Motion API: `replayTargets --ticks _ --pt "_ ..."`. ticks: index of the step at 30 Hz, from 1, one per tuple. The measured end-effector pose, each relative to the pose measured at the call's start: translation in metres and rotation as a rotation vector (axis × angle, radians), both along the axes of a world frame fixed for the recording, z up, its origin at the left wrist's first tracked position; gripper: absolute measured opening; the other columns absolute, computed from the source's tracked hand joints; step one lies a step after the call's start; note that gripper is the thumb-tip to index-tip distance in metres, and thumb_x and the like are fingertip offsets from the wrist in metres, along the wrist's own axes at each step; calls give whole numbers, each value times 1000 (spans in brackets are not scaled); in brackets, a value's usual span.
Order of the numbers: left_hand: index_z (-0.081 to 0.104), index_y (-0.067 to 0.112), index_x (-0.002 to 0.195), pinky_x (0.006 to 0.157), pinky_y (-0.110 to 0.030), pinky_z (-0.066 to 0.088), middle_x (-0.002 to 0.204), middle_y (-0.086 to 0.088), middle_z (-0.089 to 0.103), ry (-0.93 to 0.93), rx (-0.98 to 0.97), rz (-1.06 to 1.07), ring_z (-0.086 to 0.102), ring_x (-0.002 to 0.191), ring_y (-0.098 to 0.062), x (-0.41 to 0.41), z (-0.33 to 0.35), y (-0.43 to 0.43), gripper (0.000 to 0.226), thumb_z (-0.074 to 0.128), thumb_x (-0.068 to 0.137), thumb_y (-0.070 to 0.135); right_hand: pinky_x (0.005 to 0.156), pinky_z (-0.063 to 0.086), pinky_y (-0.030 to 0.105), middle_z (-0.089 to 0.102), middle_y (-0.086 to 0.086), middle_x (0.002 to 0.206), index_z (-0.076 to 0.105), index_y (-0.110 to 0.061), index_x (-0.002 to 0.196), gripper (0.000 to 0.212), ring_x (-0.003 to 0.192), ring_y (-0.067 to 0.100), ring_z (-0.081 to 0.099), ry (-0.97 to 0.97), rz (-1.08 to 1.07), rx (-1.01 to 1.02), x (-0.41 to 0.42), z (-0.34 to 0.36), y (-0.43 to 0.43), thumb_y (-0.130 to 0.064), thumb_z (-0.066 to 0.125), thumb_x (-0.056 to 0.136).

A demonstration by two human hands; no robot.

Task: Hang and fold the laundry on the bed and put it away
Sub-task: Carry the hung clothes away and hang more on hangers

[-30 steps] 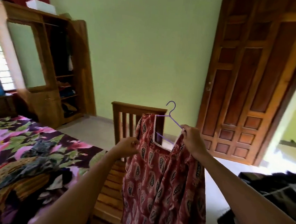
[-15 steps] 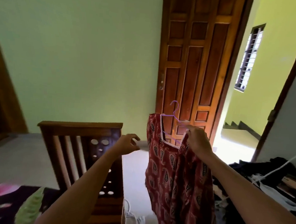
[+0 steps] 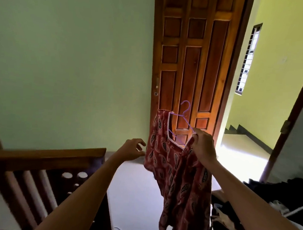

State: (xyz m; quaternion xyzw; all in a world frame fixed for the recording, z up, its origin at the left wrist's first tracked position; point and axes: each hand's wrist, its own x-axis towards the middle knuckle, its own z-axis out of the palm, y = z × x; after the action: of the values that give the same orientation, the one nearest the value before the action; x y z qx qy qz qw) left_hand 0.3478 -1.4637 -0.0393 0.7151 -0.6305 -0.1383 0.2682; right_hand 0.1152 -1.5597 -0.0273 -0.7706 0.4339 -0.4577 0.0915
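Note:
A red patterned garment (image 3: 182,174) with a white-trimmed neckline hangs on a thin purple wire hanger (image 3: 184,115), whose hook points up in front of the door. My right hand (image 3: 203,145) grips the garment's right shoulder together with the hanger's arm. My left hand (image 3: 132,149) hovers just left of the garment with its fingers spread and loosely curled, holding nothing. The garment's left shoulder sits on the hanger; its hem hangs down past the bottom edge.
A wooden panelled door (image 3: 192,63) stands open ahead, with a bright doorway and steps (image 3: 242,139) to its right. The bed's wooden footboard (image 3: 43,159) is at lower left. A dark pile of clothes and cords (image 3: 275,199) lies at lower right.
My view has swung right from the bed and wardrobe toward the door. My left hand let go of the garment's left shoulder; my right hand keeps holding garment and hanger.

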Motion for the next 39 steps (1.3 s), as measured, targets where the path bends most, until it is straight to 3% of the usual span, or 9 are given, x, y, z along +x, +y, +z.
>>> replayTargets --ticks 8,11,14,20,25,27,30,34,39 --pt "59 2 114 74 -20 44 107 -15 65 5 -25 27 57 84 -14 32 14 -161 37 70 82 16 62 44 15 68 23 101 57 6 121 31 77 22 63 11 76 30 37 2 -160 6 51 91" --pt "60 4 115 66 -15 43 105 -14 66 9 -16 54 57 84 -14 44 22 -213 38 70 81 18 64 43 18 68 23 104 58 5 122 31 84 28 66 41 115 30 56 9 -212 5 50 91" --pt "60 6 115 71 -19 41 105 -13 66 18 -44 100 57 86 -14 58 25 -253 36 69 82 18 61 39 5 67 23 108 57 5 123 32 85 23 65 62 180 5 78 14 -255 5 50 91" --pt "59 5 117 72 -17 38 109 -14 65 -8 29 174 59 92 -17 97 14 -303 38 68 83 18 63 50 26 68 24 101 61 6 117 28 76 27 66 41 283 56 125 1 -310 6 50 91" --pt "60 7 117 73 -15 36 111 -10 66 -23 16 246 61 100 -19 141 16 -345 37 68 83 22 47 44 10 68 23 99 58 6 120 30 52 -3 48 35 365 96 171 -9 -358 7 50 91" --pt "60 9 116 74 -15 36 109 -9 67 -11 10 275 61 95 -15 164 12 -364 39 70 82 25 46 42 8 68 22 90 59 7 117 28 50 -5 44 28 402 101 194 -12 -380 8 49 91" --pt "61 9 115 72 -13 38 102 -7 67 -2 2 320 57 85 -9 204 5 -390 40 73 80 26 49 40 4 69 22 92 61 7 115 28 55 2 51 42 422 91 236 -15 -416 10 50 90" --pt "63 9 109 52 0 36 76 10 55 30 0 413 54 74 -6 270 -3 -428 32 73 80 18 53 37 0 68 23 99 62 6 115 29 72 13 55 55 439 62 301 -16 -470 10 50 89" --pt "63 15 106 53 -7 39 79 10 56 44 16 476 55 73 -5 355 7 -476 25 70 83 20 68 38 10 69 17 105 63 4 116 29 91 25 66 35 483 84 394 -5 -537 7 50 90"
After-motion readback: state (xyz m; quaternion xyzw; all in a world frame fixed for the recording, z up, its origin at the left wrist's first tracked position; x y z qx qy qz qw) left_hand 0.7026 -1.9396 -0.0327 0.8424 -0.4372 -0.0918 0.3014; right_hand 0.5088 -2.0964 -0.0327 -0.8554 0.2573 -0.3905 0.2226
